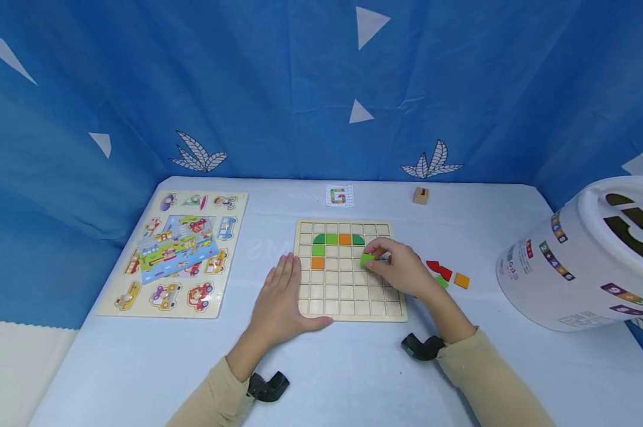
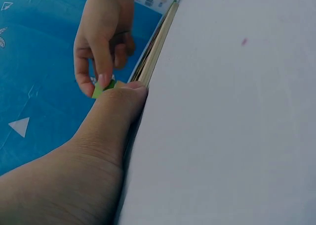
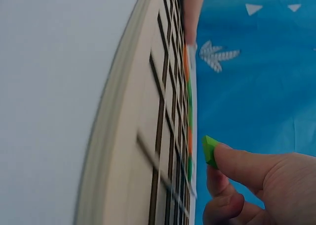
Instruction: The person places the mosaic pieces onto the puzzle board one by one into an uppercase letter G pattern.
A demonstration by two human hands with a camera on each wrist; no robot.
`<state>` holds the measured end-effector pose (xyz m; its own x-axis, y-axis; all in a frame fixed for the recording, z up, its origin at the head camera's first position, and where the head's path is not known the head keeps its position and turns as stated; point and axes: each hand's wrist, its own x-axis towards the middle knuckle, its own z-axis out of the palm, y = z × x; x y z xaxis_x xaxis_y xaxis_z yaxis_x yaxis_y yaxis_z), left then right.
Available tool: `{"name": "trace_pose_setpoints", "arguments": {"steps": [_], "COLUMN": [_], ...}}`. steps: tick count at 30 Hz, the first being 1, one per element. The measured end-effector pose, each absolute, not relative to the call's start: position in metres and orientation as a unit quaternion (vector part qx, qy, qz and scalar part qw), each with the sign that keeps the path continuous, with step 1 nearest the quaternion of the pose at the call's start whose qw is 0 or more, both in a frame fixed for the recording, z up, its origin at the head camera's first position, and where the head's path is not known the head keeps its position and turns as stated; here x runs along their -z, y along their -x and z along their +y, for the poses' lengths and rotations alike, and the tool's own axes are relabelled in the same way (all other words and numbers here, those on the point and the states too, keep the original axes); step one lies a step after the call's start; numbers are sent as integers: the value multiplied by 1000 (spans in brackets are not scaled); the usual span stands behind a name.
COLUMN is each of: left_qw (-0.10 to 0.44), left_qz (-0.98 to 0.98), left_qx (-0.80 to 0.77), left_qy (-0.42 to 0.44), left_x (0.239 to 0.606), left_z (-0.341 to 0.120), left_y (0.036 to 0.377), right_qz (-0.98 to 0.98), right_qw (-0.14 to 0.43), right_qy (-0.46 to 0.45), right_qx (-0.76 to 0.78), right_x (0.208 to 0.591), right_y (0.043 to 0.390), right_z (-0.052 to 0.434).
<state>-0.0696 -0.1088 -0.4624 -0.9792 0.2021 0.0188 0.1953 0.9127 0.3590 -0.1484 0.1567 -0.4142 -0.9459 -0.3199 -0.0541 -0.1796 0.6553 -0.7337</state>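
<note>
A wooden grid board [image 1: 348, 296] lies flat mid-table with green and orange tiles [image 1: 332, 239] set along its top row and left column. My right hand [image 1: 393, 267] pinches a light green tile [image 1: 366, 259] just above the board's right side; in the right wrist view the green tile [image 3: 209, 150] sits at my fingertips [image 3: 232, 158] off the board [image 3: 148, 136]. My left hand [image 1: 281, 296] lies flat with straight fingers on the board's left edge; the left wrist view has its thumb [image 2: 118, 111] against the board's rim [image 2: 155, 52].
Loose red, green and orange pieces [image 1: 446, 276] lie right of the board. A pattern card [image 1: 338, 196] and a small wooden block [image 1: 420, 195] sit behind it. A vehicle peg puzzle [image 1: 177, 252] is at the left, a white shape-sorter bucket [image 1: 588, 261] at the right.
</note>
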Motion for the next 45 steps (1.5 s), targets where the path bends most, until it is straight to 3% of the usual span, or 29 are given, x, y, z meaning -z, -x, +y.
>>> {"name": "trace_pose_setpoints", "arguments": {"steps": [21,45], "left_qw": [6,3], "left_qz": [979,979], "left_qx": [-175,-174], "left_qy": [-106,-107], "left_x": [461,462], "left_z": [-109,-110], "left_y": [70,70], "right_qz": [887,914], "right_qw": [122,97], "right_qy": [177,205], "right_qx": [408,336], "right_x": [427,424], "right_y": [142,136], "right_z": [85,70]}}
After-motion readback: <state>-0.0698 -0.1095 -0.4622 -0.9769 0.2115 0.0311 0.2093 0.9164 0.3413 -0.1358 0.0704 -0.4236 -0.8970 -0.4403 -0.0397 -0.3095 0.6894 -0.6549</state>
